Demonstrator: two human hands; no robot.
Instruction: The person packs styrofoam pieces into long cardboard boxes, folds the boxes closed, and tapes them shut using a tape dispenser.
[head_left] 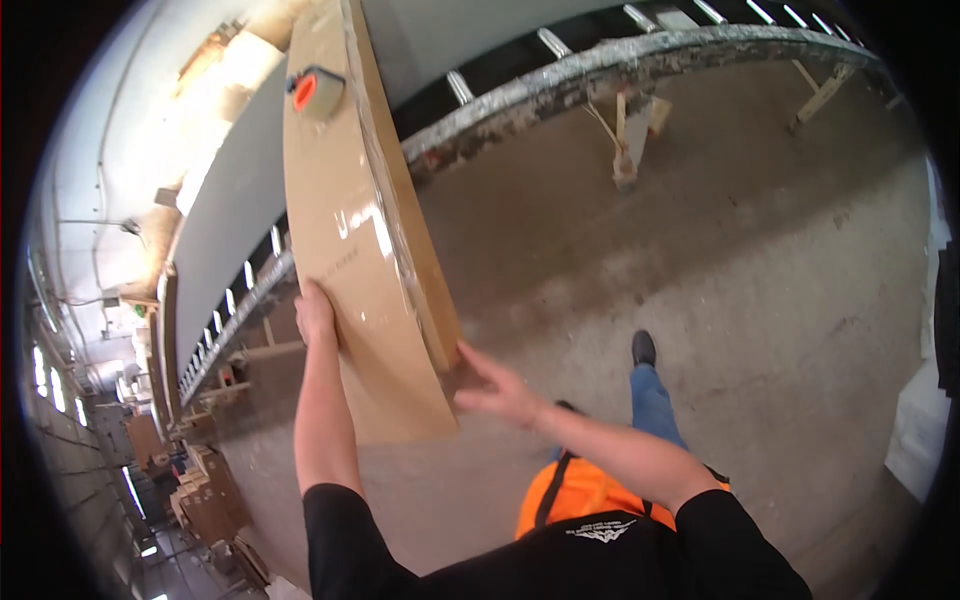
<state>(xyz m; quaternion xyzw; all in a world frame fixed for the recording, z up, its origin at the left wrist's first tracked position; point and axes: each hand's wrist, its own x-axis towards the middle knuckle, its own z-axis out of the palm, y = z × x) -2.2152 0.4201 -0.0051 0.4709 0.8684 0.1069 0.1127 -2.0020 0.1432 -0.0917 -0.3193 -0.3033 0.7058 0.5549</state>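
Observation:
A long brown cardboard box [345, 210] slants across the middle, its near end sticking out past the roller table's edge. Clear tape shines along its seam, and a flap [400, 405] extends at the near end. My left hand [316, 312] grips the box's left edge, thumb side on top and the other fingers hidden beyond the edge. At the near right corner, my right hand [500, 390] has its fingers stretched apart, the tips at the box's end by the flap. A tape dispenser with an orange hub [315, 92] lies on the box's far part.
The roller table [560, 72] has a metal rail and a grey top, running off to both sides behind the box. Wooden supports [630, 140] stand beneath it. Stacked cardboard boxes [205, 490] are at the lower left. White sheeting [920, 430] lies at the right edge.

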